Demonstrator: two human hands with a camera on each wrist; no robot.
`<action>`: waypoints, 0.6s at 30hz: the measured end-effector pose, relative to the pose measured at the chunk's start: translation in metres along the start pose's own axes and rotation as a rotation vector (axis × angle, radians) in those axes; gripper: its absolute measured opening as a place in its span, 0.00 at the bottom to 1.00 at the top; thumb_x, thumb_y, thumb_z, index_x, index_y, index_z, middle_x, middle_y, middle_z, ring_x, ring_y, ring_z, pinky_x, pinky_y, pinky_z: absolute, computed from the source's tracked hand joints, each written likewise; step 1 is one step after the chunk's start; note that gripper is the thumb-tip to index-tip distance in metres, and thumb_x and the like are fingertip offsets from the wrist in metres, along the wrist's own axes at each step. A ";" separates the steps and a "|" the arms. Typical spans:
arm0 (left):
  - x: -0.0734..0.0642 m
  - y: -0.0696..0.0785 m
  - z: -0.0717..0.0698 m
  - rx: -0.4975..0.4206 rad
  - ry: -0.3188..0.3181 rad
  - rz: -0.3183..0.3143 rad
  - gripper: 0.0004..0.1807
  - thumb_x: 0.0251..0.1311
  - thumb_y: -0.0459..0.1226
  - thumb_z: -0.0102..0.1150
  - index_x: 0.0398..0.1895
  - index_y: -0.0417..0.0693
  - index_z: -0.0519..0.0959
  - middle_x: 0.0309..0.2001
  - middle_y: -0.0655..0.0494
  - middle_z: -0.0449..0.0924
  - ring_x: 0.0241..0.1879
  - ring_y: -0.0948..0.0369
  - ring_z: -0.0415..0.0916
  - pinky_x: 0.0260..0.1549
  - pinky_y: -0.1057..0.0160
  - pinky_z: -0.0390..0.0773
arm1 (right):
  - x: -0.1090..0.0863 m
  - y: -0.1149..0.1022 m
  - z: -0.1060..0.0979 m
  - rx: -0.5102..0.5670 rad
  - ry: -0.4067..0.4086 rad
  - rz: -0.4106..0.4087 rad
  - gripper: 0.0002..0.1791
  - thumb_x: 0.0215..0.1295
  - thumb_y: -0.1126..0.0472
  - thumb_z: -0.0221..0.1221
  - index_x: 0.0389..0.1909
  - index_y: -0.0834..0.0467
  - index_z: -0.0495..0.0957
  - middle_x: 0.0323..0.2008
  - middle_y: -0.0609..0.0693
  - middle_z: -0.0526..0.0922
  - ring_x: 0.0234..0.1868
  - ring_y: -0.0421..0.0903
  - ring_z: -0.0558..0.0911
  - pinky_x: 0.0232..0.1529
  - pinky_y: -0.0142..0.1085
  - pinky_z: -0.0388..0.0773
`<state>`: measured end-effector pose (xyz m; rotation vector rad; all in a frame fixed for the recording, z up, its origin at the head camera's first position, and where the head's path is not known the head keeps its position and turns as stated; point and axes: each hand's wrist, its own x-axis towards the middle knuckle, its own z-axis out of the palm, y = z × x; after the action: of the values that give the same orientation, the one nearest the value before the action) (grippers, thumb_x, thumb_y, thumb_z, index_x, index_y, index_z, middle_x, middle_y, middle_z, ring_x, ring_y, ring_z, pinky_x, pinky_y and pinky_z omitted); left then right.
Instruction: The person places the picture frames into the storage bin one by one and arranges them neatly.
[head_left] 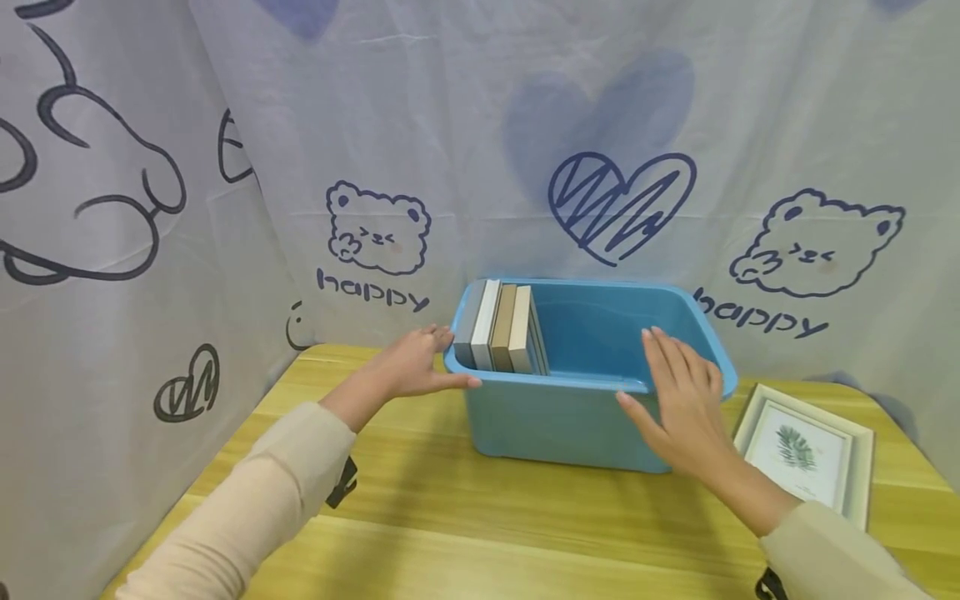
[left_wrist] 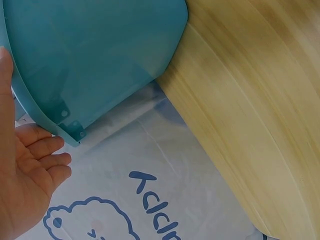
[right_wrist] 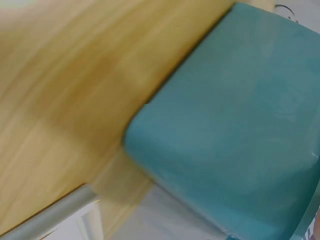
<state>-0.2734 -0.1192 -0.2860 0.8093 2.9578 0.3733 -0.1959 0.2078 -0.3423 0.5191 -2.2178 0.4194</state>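
Note:
A blue plastic bin (head_left: 555, 425) stands on the wooden table. Several books (head_left: 501, 329) are lined up on edge against its left end. My left hand (head_left: 408, 362) is at the bin's left front corner, thumb stretched along the front rim and fingers loosely bent by the left rim. In the left wrist view, these fingers (left_wrist: 45, 152) are right beside the rim. My right hand (head_left: 686, 408) overlaps the right front corner, its fingers straight and the thumb spread apart. Only a sliver of that hand shows at the right wrist view's lower right edge.
A pale picture frame (head_left: 861, 475) with a green leaf print lies on the table (head_left: 480, 542), right of the bin. Behind the table hangs a whitish cloth (head_left: 465, 125) printed with bears and hearts, and it continues along the left side.

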 end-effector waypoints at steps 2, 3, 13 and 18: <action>-0.001 0.000 0.000 0.000 -0.004 -0.004 0.50 0.52 0.62 0.56 0.67 0.35 0.57 0.69 0.36 0.53 0.70 0.42 0.50 0.66 0.45 0.56 | -0.006 0.001 -0.004 0.003 -0.023 -0.014 0.45 0.66 0.31 0.30 0.68 0.63 0.56 0.65 0.65 0.61 0.62 0.64 0.60 0.54 0.62 0.52; -0.001 0.000 0.000 -0.002 -0.006 -0.009 0.50 0.52 0.62 0.56 0.68 0.35 0.57 0.69 0.36 0.53 0.70 0.42 0.50 0.66 0.45 0.56 | -0.009 0.001 -0.007 0.001 -0.033 -0.020 0.45 0.66 0.31 0.30 0.68 0.63 0.56 0.65 0.65 0.61 0.62 0.64 0.59 0.54 0.62 0.51; 0.000 0.000 0.000 -0.004 -0.006 -0.013 0.50 0.52 0.62 0.56 0.67 0.34 0.57 0.69 0.36 0.54 0.70 0.43 0.51 0.67 0.46 0.56 | -0.041 0.015 -0.021 -0.081 -0.100 -0.056 0.42 0.64 0.29 0.29 0.70 0.52 0.54 0.69 0.61 0.55 0.65 0.62 0.55 0.58 0.65 0.45; 0.000 0.000 0.000 -0.005 -0.005 -0.010 0.50 0.53 0.62 0.56 0.67 0.34 0.57 0.69 0.36 0.53 0.70 0.43 0.51 0.67 0.47 0.56 | -0.059 0.022 -0.022 -0.102 -0.066 -0.084 0.43 0.65 0.30 0.30 0.71 0.56 0.52 0.72 0.57 0.50 0.70 0.57 0.50 0.66 0.59 0.37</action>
<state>-0.2731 -0.1188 -0.2860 0.7939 2.9542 0.3781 -0.1578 0.2503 -0.3769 0.5763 -2.2580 0.2476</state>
